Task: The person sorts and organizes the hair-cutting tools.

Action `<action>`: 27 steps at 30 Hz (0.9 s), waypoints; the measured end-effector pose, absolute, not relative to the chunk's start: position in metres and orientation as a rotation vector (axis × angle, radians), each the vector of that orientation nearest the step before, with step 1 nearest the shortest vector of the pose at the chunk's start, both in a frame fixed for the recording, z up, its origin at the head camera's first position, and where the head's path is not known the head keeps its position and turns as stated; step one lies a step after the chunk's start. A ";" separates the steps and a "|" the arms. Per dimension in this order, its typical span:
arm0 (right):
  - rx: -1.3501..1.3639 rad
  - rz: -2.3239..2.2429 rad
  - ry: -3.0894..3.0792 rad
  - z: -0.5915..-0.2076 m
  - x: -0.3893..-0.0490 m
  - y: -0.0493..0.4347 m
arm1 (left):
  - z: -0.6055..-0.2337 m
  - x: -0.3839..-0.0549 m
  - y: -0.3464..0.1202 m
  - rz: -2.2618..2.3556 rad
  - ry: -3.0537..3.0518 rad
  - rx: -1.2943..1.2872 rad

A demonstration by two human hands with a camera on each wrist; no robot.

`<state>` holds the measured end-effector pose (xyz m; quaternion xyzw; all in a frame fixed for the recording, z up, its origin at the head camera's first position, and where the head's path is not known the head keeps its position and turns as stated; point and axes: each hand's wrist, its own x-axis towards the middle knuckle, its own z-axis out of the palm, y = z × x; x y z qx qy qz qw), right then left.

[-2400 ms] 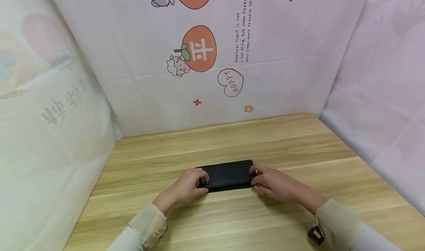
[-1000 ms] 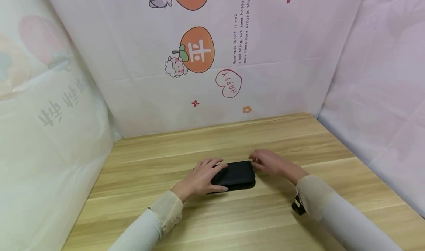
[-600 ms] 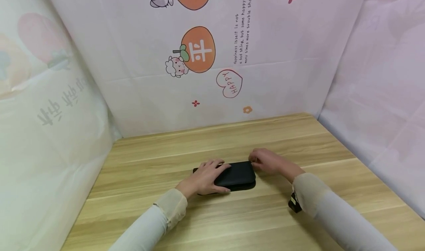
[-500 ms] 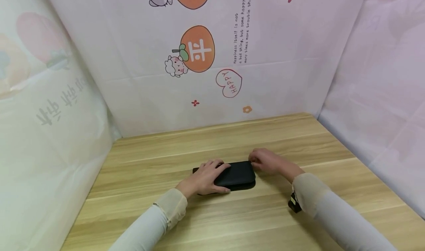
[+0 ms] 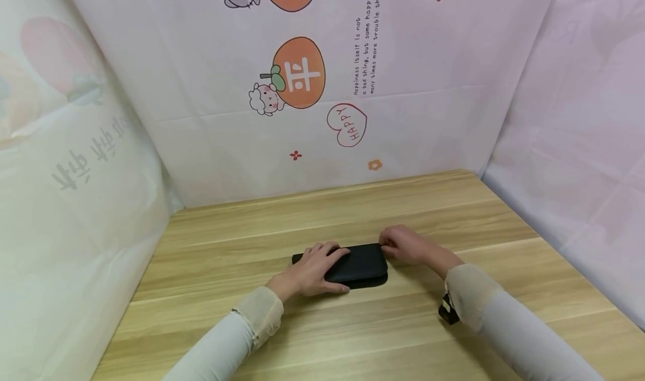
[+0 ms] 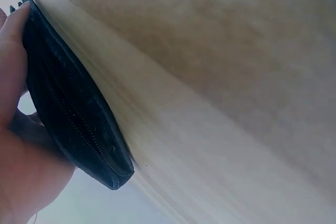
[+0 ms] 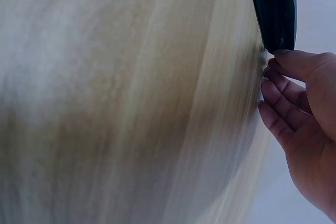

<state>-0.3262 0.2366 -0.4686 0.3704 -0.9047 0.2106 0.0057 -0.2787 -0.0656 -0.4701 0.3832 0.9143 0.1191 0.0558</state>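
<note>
A black zip wallet [image 5: 360, 262] lies flat on the wooden table, its long side running left to right. My left hand [image 5: 309, 270] grips its left part, thumb along the near edge and fingers spread over the top towards the far edge. Zipper teeth run along the wallet's side [image 6: 73, 114] in the left wrist view. At the far right corner my right hand [image 5: 405, 244] pinches with thumb and forefinger where the zipper ends; the fingertips hide the zipper pull. The other right fingers [image 7: 283, 103] are bent close to the tabletop.
The wood-grain table [image 5: 242, 230] is bounded by a white printed cloth [image 5: 211, 145] at the back and pale cloth at both sides. A small black object [image 5: 447, 309] hangs beneath my right sleeve cuff.
My left hand has shifted right from the wallet's left end to lie across it. My right hand has gone from the right end to the far right corner. Both are nearly still over the last half second.
</note>
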 end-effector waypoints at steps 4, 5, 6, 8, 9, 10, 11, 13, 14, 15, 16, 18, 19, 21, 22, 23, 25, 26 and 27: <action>1.178 0.681 -2.792 -0.470 -0.326 0.237 | -0.470 -0.279 -0.066 0.368 2.778 1.168; 1.186 0.683 -2.781 -0.470 -0.326 0.238 | -0.470 -0.279 -0.066 0.369 2.780 1.170; 1.193 0.684 -2.773 -0.471 -0.326 0.238 | -0.471 -0.279 -0.066 0.371 2.781 1.172; 1.209 0.691 -2.765 -0.471 -0.326 0.240 | -0.471 -0.279 -0.067 0.371 2.783 1.173; 1.215 0.696 -2.765 -0.471 -0.327 0.240 | -0.471 -0.279 -0.067 0.372 2.783 1.172; 1.222 0.705 -2.766 -0.471 -0.327 0.241 | -0.471 -0.279 -0.067 0.373 2.783 1.171; 1.229 0.712 -2.770 -0.471 -0.327 0.242 | -0.471 -0.278 -0.067 0.376 2.781 1.168; 1.236 0.725 -2.778 -0.470 -0.327 0.243 | -0.471 -0.278 -0.067 0.379 2.779 1.164; 1.238 0.728 -2.782 -0.469 -0.327 0.243 | -0.471 -0.277 -0.067 0.379 2.780 1.162; 1.241 0.730 -2.782 -0.469 -0.326 0.243 | -0.471 -0.277 -0.067 0.379 2.781 1.162; 1.240 0.730 -2.788 -0.468 -0.326 0.243 | -0.471 -0.277 -0.067 0.383 2.781 1.161; 1.239 0.726 -2.795 -0.467 -0.325 0.244 | -0.471 -0.277 -0.067 0.388 2.781 1.161; 1.236 0.723 -2.799 -0.466 -0.325 0.244 | -0.471 -0.277 -0.067 0.386 2.780 1.160; 1.242 0.721 -2.799 -0.466 -0.325 0.244 | -0.471 -0.278 -0.067 0.388 2.778 1.161; 1.244 0.720 -2.799 -0.465 -0.325 0.244 | -0.471 -0.278 -0.067 0.387 2.778 1.164; 1.250 0.720 -2.795 -0.466 -0.325 0.244 | -0.471 -0.278 -0.068 0.384 2.777 1.167; 1.257 0.712 -2.786 -0.466 -0.325 0.245 | -0.471 -0.279 -0.068 0.379 2.776 1.172; 1.258 0.710 -2.783 -0.467 -0.325 0.245 | -0.471 -0.279 -0.068 0.378 2.773 1.175; 1.258 0.709 -2.782 -0.467 -0.325 0.245 | -0.470 -0.279 -0.068 0.378 2.771 1.176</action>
